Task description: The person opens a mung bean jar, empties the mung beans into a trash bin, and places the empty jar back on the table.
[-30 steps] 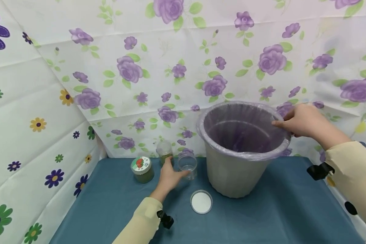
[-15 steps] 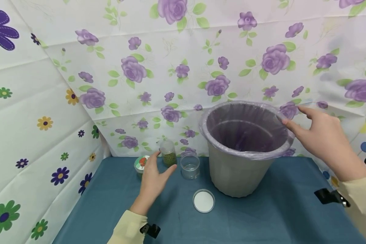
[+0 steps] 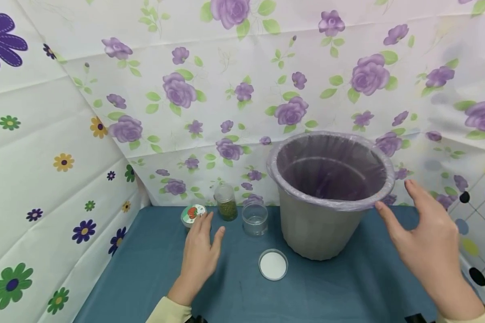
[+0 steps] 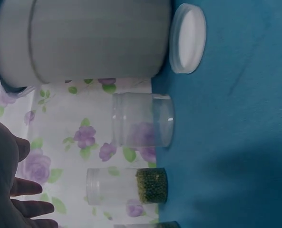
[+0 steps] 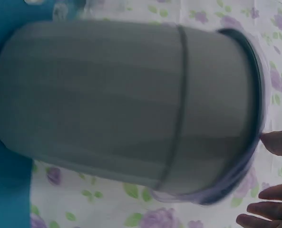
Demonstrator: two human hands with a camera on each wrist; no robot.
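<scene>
A grey bucket (image 3: 319,235) stands upright, its rim covered by a thin purple plastic bag (image 3: 331,172). Beside its right rim is my right hand (image 3: 432,246), fingers spread. The thumb tip is at the rim; whether it touches, I cannot tell. My left hand (image 3: 200,251) hovers with relaxed fingers, holding nothing. It partly covers a jar with a printed lid (image 3: 191,212). Just right of it stand a clear jar of green beans (image 3: 228,209), about half full, and an open clear jar (image 3: 255,220). A round lid with a white inside (image 3: 273,264) lies nearer me.
Blue cloth (image 3: 242,296) covers the table. Behind it hangs a white sheet with purple roses (image 3: 179,89), and a sheet with coloured flowers (image 3: 82,231) lines the left side. Dotted sheeting (image 3: 478,215) is at the right.
My right hand has let go of the bag at the bucket rim and moved right and down. My left hand has drawn back left from the clear jars towards me.
</scene>
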